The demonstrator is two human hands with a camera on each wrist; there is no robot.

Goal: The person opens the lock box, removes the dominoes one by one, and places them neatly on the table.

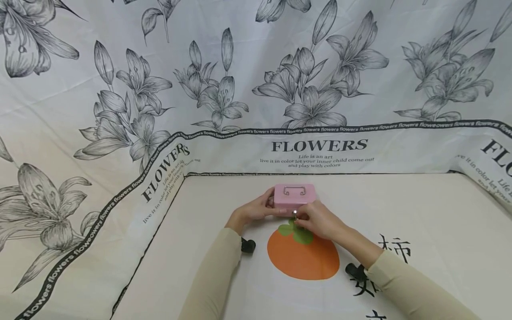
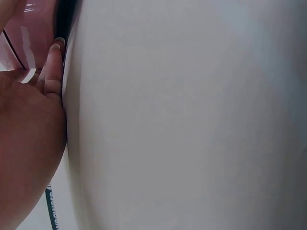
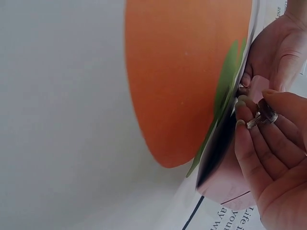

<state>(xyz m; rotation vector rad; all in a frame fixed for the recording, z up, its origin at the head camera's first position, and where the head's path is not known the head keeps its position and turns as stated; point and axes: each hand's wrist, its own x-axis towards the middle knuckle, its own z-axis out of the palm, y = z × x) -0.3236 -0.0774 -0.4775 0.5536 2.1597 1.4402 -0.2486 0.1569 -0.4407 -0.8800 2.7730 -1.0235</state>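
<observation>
A small pink metal cash box (image 1: 294,200) with a wire handle on its lid stands closed at the far middle of the table. My left hand (image 1: 256,210) grips its left side, thumb along the front and fingers around the side; in the left wrist view those fingers reach low on the pink wall. Just in front of the box, my right hand (image 1: 320,220) pinches a small key (image 3: 261,115) between thumb and fingers. The key has a dark head and a silver blade. Close by, the silver lock (image 1: 294,213) shows on the front of the box.
An orange persimmon print (image 1: 304,258) with green leaves lies on the white table cover in front of the box. Black characters (image 1: 394,246) are printed to the right. A flower-patterned cloth (image 1: 224,151) rises behind and at the sides.
</observation>
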